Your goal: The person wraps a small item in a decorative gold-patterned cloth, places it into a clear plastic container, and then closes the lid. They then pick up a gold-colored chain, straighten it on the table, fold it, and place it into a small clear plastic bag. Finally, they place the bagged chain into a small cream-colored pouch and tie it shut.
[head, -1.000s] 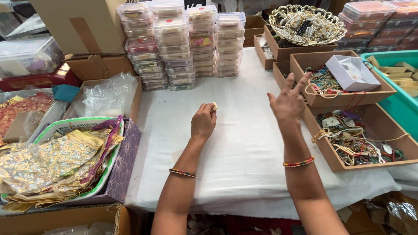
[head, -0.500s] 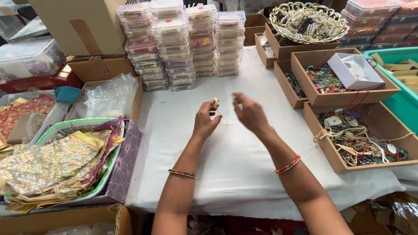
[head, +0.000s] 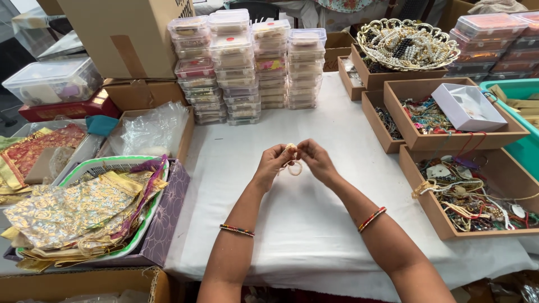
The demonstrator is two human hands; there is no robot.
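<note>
L hand (head: pixel 272 164) pinches a small beaded bracelet (head: pixel 292 159) over mid desk (head: pixel 314 224); R hand (head: pixel 316 159) closes on its other side, fingers narrow. I judge it's the sort/untangle step; next needs a gentle pull apart. Vs a sec ago, R hand came in from the brown tray (head: pixel 494 163).

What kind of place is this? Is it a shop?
Probably a jewellery packing table or stall: open trays of beaded jewellery, stacks of small clear boxes, a basket of shiny gift pouches. Both hands hold a small beaded piece.
</note>
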